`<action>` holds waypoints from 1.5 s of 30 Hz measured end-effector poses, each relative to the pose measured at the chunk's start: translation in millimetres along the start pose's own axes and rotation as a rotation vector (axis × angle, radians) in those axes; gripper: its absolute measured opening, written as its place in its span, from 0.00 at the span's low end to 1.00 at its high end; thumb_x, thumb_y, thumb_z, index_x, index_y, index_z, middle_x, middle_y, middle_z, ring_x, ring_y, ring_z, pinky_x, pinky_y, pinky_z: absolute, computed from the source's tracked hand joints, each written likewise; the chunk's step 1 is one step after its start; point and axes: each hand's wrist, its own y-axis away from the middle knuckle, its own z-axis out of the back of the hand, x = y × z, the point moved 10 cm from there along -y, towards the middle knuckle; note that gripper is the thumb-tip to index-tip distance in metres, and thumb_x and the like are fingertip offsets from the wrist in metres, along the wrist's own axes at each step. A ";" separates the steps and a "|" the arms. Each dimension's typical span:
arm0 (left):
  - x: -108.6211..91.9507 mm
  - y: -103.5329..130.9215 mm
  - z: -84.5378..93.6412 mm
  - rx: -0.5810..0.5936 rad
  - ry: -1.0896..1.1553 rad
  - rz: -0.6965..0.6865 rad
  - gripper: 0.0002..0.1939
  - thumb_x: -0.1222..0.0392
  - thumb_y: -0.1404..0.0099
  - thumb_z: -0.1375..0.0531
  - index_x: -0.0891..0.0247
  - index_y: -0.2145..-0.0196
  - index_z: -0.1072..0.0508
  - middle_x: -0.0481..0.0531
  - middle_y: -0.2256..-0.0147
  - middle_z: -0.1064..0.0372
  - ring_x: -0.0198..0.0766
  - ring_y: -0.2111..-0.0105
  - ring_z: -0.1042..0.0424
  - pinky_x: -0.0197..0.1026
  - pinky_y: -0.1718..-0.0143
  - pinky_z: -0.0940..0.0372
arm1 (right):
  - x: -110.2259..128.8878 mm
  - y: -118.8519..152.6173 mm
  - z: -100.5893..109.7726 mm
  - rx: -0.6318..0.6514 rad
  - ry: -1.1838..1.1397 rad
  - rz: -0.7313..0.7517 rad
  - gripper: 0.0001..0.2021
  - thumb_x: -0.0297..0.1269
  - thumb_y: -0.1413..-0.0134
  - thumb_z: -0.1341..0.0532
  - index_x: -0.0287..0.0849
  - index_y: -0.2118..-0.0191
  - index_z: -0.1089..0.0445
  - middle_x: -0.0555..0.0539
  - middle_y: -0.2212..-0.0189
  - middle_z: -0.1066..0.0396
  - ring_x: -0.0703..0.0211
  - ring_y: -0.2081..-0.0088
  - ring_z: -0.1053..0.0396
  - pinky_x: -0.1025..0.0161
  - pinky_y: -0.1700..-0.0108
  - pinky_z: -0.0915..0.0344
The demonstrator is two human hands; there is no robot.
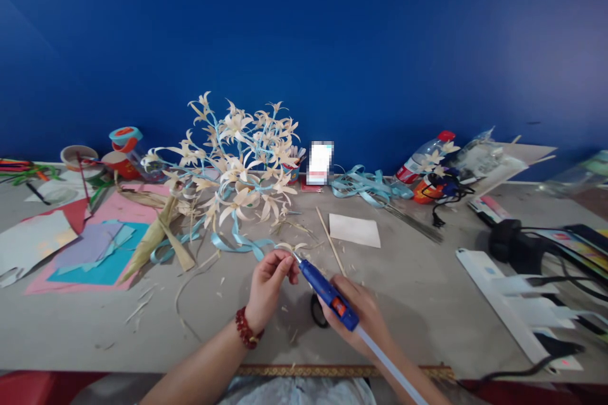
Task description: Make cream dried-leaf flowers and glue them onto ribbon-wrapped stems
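Note:
My left hand [272, 276], with a red bead bracelet [248, 328] at the wrist, pinches a small cream husk flower [291, 247] near the middle of the table. My right hand [356, 308] is wrapped round a blue glue gun [327, 293], whose nozzle points up and left at the flower, close to my left fingertips. A clear glue stick [387, 364] runs out of the gun's back end. Behind my hands spreads a bunch of cream flowers [237, 174] on light blue stems. Partly hidden by my right hand are black scissor handles [319, 311].
Coloured paper [90, 253] and dry husks [154, 237] lie at left. A phone [319, 163] leans at the wall. Further right are blue ribbon [363, 183], a white card [354, 230], a wooden stick [331, 240], a bottle [425, 155] and a power strip [513, 310] with cables.

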 end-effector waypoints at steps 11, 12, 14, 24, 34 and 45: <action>1.3 -0.4 0.6 0.002 -0.004 0.003 0.08 0.57 0.36 0.39 0.65 0.69 0.28 0.47 0.76 0.32 0.31 0.77 0.34 0.35 0.74 0.38 | -2.3 4.0 -2.9 0.013 0.010 -0.014 0.02 0.35 0.45 0.45 0.45 0.67 0.41 0.52 0.77 0.34 0.59 0.77 0.33 0.67 0.74 0.38; 1.4 -0.5 0.8 0.003 -0.005 0.003 0.08 0.58 0.36 0.39 0.65 0.69 0.28 0.47 0.75 0.31 0.31 0.77 0.34 0.35 0.73 0.37 | -2.3 4.0 -2.4 0.008 0.015 -0.016 0.02 0.35 0.45 0.45 0.45 0.67 0.41 0.52 0.78 0.34 0.59 0.77 0.33 0.67 0.74 0.38; 1.6 -0.6 1.0 0.005 -0.009 0.002 0.08 0.58 0.35 0.39 0.65 0.69 0.28 0.47 0.75 0.31 0.31 0.77 0.34 0.35 0.73 0.38 | -1.4 3.5 -2.1 0.002 0.024 -0.009 0.01 0.34 0.45 0.46 0.45 0.67 0.41 0.52 0.78 0.34 0.59 0.77 0.33 0.66 0.74 0.37; 4.0 -0.8 1.1 0.013 -0.027 0.000 0.08 0.58 0.35 0.40 0.65 0.69 0.28 0.46 0.76 0.32 0.31 0.77 0.33 0.35 0.73 0.38 | -4.4 3.2 -4.2 0.010 0.014 -0.023 0.02 0.34 0.45 0.46 0.45 0.68 0.42 0.53 0.78 0.35 0.61 0.77 0.34 0.68 0.74 0.38; 4.2 0.3 1.3 0.001 -0.001 0.019 0.09 0.56 0.35 0.40 0.64 0.69 0.30 0.47 0.74 0.30 0.31 0.77 0.33 0.36 0.73 0.38 | -13.6 3.5 -4.5 0.007 0.027 -0.029 0.03 0.35 0.45 0.45 0.45 0.67 0.41 0.52 0.78 0.34 0.59 0.78 0.33 0.66 0.75 0.38; 17.1 1.2 -1.7 -0.022 0.129 0.180 0.10 0.56 0.37 0.37 0.65 0.70 0.31 0.47 0.75 0.30 0.30 0.78 0.33 0.34 0.75 0.39 | -87.4 2.9 19.5 0.130 0.311 -0.207 0.05 0.33 0.46 0.43 0.45 0.62 0.38 0.48 0.70 0.29 0.55 0.72 0.29 0.63 0.71 0.39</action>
